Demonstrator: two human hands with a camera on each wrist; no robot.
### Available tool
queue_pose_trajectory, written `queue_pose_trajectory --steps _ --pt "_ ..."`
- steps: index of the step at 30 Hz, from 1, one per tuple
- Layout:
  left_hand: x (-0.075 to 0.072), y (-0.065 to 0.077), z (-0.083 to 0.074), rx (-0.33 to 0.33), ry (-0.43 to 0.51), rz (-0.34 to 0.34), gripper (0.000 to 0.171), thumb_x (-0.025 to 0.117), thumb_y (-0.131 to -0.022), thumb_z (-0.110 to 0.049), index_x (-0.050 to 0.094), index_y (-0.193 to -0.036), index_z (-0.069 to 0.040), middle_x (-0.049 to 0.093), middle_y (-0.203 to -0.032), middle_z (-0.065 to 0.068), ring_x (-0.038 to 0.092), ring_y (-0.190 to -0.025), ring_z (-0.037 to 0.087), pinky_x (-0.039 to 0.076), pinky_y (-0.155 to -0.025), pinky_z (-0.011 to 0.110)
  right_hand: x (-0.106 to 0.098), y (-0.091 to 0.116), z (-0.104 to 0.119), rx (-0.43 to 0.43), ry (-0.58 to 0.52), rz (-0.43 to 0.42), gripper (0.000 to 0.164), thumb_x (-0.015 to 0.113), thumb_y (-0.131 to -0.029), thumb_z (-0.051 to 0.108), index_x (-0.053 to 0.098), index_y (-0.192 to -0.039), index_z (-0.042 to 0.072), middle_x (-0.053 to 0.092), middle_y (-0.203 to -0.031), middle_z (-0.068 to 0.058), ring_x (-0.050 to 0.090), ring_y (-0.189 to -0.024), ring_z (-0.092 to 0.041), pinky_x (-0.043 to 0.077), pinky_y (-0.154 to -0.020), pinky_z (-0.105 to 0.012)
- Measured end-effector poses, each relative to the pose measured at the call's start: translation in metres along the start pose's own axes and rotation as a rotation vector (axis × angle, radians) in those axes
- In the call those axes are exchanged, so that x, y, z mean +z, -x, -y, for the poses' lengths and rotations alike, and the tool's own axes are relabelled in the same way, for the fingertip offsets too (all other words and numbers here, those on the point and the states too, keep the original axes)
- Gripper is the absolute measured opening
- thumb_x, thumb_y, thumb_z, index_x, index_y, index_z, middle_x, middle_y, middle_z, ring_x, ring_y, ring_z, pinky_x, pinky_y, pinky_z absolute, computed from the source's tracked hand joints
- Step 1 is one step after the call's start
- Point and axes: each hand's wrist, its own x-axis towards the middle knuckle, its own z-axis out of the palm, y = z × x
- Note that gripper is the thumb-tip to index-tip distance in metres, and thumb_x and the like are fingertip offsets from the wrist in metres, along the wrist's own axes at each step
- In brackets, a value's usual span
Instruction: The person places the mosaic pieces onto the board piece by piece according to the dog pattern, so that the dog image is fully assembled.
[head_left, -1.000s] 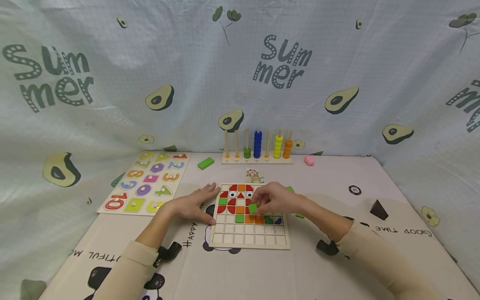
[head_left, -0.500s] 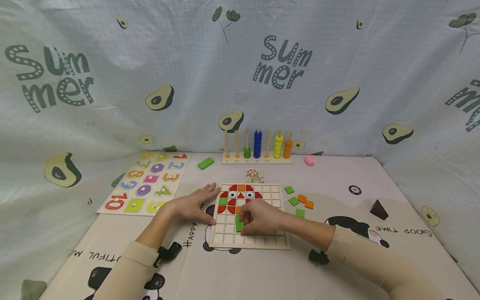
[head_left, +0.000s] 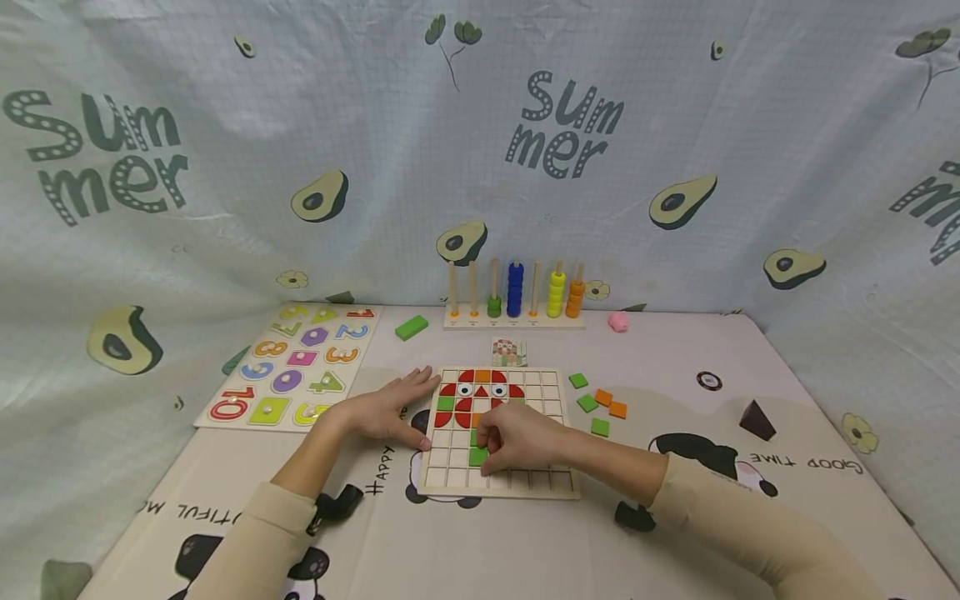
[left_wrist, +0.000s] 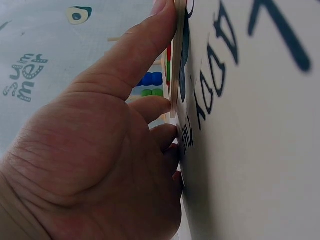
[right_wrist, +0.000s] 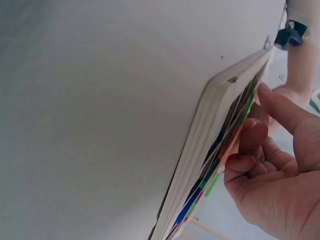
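Observation:
A square wooden grid board (head_left: 498, 492) lies on the table, its cells partly filled with red, green and orange pieces and two printed eyes. My left hand (head_left: 384, 410) rests at the board's left side, fingers spread; in the left wrist view its thumb (left_wrist: 145, 45) lies against the board's edge. Over the lower middle of the board, my right hand (head_left: 519, 433) pinches a green square tile (head_left: 477, 457) between thumb and curled fingers, down at a cell below another green tile. Part of the grid is hidden under this hand. In the right wrist view, the thumb (right_wrist: 280, 107) reaches the board's surface.
Loose green tiles (head_left: 587, 403) and orange tiles (head_left: 618, 410) lie right of the board. Behind it are a small pattern card (head_left: 509, 351) and a peg bead stand (head_left: 514, 321). A number puzzle board (head_left: 303, 358), green block (head_left: 412, 327), dark wedge (head_left: 757, 420) and round chip (head_left: 709, 380) lie around.
My right hand has brought the green tile left and toward me, down into the cell below the other green tile, then barely moved. My left hand has stayed put.

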Motion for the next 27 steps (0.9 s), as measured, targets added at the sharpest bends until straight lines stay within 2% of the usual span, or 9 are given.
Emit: queue_pose_trajectory --steps 4,10,13,16,22,27 --pt "0.0 0.0 0.0 -0.01 0.0 0.0 0.108 0.075 -0.072 -0.06 0.015 -0.155 -0.028 0.0 -0.162 -0.001 -0.004 -0.148 0.027 0.004 -0.117 0.052 -0.014 0.006 -0.005 -0.048 -0.047 -0.032 0.022 0.08 -0.079 0.027 0.068 -0.094 0.016 0.061 -0.074 0.01 0.055 -0.068 -0.008 0.048 -0.059 -0.022" --pt "0.0 0.0 0.0 0.002 -0.004 -0.003 0.108 0.075 -0.072 -0.06 0.015 -0.155 -0.026 0.0 -0.162 0.001 -0.004 -0.148 0.028 0.004 -0.117 0.052 -0.058 0.029 -0.027 -0.121 -0.1 -0.201 0.017 0.075 -0.084 0.026 0.068 -0.1 0.025 0.063 -0.086 0.009 0.054 -0.071 -0.014 0.046 -0.06 -0.025" --pt "0.0 0.0 0.0 0.007 0.002 -0.004 0.107 0.075 -0.072 -0.06 0.016 -0.155 -0.025 0.0 -0.162 0.002 -0.004 -0.148 0.03 0.003 -0.117 0.053 -0.08 0.045 -0.046 -0.099 -0.087 -0.287 0.021 0.075 -0.084 0.027 0.067 -0.104 0.028 0.064 -0.092 0.008 0.054 -0.076 -0.015 0.046 -0.062 -0.027" --pt "-0.001 0.0 -0.001 0.007 0.003 -0.001 0.107 0.075 -0.073 -0.059 0.015 -0.155 -0.025 0.0 -0.162 0.002 -0.004 -0.148 0.03 0.003 -0.117 0.053 -0.095 0.06 -0.071 -0.032 -0.064 -0.331 0.025 0.076 -0.083 0.027 0.068 -0.107 0.026 0.066 -0.096 0.005 0.055 -0.08 -0.017 0.048 -0.066 -0.029" --pt "-0.001 0.0 0.0 0.009 -0.001 -0.004 0.107 0.075 -0.073 -0.058 0.015 -0.155 -0.025 0.001 -0.162 0.003 -0.004 -0.148 0.03 0.003 -0.117 0.053 -0.108 0.075 -0.114 0.114 -0.062 -0.282 0.03 0.076 -0.083 0.018 0.069 -0.112 0.011 0.067 -0.101 -0.007 0.056 -0.083 -0.02 0.05 -0.066 -0.029" --pt "-0.001 0.001 -0.001 0.008 0.012 0.0 0.107 0.075 -0.073 -0.058 0.015 -0.155 -0.025 0.0 -0.162 0.002 -0.004 -0.148 0.029 0.003 -0.117 0.053 -0.109 0.082 -0.131 0.184 -0.069 -0.199 0.027 0.074 -0.082 0.011 0.071 -0.108 0.008 0.067 -0.097 -0.005 0.055 -0.084 -0.021 0.048 -0.067 -0.029"
